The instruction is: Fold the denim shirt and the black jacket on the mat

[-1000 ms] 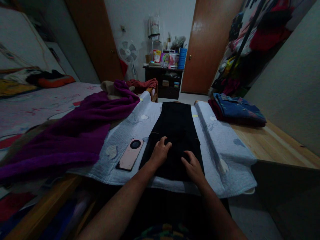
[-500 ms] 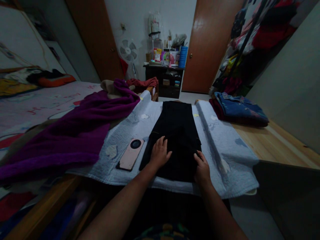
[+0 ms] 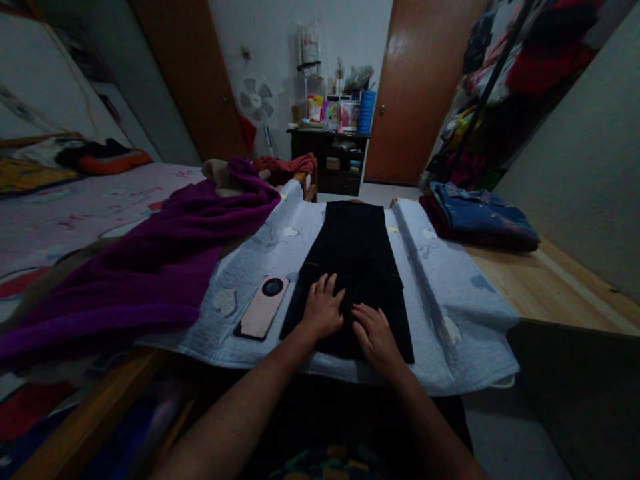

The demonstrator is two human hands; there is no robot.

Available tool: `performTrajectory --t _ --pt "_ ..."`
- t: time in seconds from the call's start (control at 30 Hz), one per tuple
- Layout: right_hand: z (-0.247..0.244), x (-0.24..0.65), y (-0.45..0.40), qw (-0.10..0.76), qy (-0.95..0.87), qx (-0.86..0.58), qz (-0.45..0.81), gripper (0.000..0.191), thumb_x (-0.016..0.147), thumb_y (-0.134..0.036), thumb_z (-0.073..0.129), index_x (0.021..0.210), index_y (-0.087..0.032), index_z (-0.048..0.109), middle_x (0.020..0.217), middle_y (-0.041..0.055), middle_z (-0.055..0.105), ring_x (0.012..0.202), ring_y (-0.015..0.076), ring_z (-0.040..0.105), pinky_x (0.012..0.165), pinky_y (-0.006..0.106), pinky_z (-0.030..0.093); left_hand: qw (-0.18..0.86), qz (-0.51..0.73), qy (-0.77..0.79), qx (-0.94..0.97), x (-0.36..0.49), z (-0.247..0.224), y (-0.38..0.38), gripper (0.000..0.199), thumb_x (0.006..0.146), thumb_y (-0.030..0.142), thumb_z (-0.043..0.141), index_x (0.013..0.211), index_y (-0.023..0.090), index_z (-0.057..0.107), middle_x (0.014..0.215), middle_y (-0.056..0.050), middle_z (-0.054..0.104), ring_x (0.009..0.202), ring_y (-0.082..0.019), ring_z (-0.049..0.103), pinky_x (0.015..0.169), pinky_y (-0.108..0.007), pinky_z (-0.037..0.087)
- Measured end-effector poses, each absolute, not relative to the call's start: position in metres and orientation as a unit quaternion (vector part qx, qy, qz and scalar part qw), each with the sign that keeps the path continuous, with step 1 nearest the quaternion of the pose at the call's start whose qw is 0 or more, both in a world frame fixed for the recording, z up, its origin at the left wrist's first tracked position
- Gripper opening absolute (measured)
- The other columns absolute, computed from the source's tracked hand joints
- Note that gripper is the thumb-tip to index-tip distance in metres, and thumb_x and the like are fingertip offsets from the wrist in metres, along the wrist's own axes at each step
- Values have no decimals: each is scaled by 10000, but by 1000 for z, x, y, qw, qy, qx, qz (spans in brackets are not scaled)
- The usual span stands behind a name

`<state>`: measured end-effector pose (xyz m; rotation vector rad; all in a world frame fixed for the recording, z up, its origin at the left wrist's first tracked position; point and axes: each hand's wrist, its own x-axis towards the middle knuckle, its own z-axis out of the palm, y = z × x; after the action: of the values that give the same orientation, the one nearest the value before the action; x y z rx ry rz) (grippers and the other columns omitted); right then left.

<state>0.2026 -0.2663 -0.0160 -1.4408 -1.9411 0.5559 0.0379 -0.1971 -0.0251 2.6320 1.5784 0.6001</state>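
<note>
Black trousers [image 3: 356,243], or a similar dark garment, lie folded lengthwise on a pale blue-grey quilted cloth [image 3: 450,293]. My left hand [image 3: 324,308] rests flat on the near part of the garment with its fingers spread. Close beside it on the right, my right hand [image 3: 376,333] also lies on the black fabric, fingers stretched out. Neither hand grips anything. To the left of the garment a pink phone [image 3: 263,310] with a round black camera ring lies face down on the cloth.
A purple blanket [image 3: 175,247] drapes over the bed edge at left. Folded denim and dark red clothes [image 3: 485,213] sit on a wooden board [image 3: 550,287] at right. Farther back stand a white fan [image 3: 258,100] and a dark shelf [image 3: 327,180] with household items.
My right hand has let go of the garment's right edge and moved left onto its middle, fingers now extended. My left hand has barely moved. The near right corner of the garment now lies flat.
</note>
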Motion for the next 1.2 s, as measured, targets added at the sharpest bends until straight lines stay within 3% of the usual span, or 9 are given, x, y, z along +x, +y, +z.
performTrajectory --t 0.13,0.3,0.43,0.5,0.57,0.67,0.87,1.03,1.2 --pt "-16 199 -263 254 -757 -572 186 322 932 -240 380 1150 -213 615 1294 84 590 1281 232 453 1090 552 210 35 216 516 828 34 -26 -190 363 836 186 503 1192 178 570 1401 -107 438 1337 -280 320 1090 -461 294" --pt "-2 206 -252 201 -770 -568 210 285 897 -228 446 1090 -229 655 1256 82 620 1233 245 505 1067 546 242 61 267 547 791 30 -28 -176 456 843 168 489 1296 133 453 1389 -152 431 1291 -263 402 1051 -434 367" --pt "15 214 -233 196 -775 -550 240 226 875 -249 484 930 -228 702 1006 65 718 962 206 649 893 347 427 76 291 561 771 28 -29 -167 542 835 183 505 1357 124 374 1400 -184 400 1303 -285 400 1041 -444 377" --pt "21 217 -218 199 -767 -561 238 202 865 -248 493 867 -219 692 880 52 717 821 186 659 745 281 451 84 300 568 762 28 -29 -165 610 830 196 518 1399 125 311 1407 -192 389 1318 -290 385 1056 -443 358" --pt "23 216 -198 206 -753 -589 210 154 846 -243 518 864 -207 666 842 49 695 782 184 644 690 268 440 89 303 575 754 29 -29 -164 673 827 216 531 1432 135 246 1417 -199 381 1328 -294 373 1060 -452 345" --pt "22 211 -167 224 -731 -629 139 159 814 -284 578 927 -183 625 900 68 653 845 195 613 743 280 439 86 300 586 748 31 -31 -166 733 825 271 552 1449 126 196 1433 -225 360 1338 -312 353 1049 -471 344" --pt "10 196 -134 202 -726 -654 68 430 742 -425 655 1069 -164 556 1059 125 558 989 266 544 860 374 432 72 279 609 739 36 -32 -173 883 773 342 633 1461 96 138 1436 -258 330 1316 -350 367 1020 -476 364" --pt "-1 191 -141 172 -728 -661 61 391 786 -330 589 1136 -163 540 1127 163 535 1047 307 508 867 432 432 53 274 602 748 37 -35 -174 829 802 339 599 1459 85 162 1434 -253 335 1310 -349 365 1013 -471 375" --pt "-6 200 -151 199 -741 -627 136 469 820 -322 563 1251 -152 486 1273 176 483 1186 314 459 957 479 398 81 278 570 769 33 -30 -176 697 778 302 626 1396 184 326 1421 -160 362 1315 -307 360 1044 -473 356"
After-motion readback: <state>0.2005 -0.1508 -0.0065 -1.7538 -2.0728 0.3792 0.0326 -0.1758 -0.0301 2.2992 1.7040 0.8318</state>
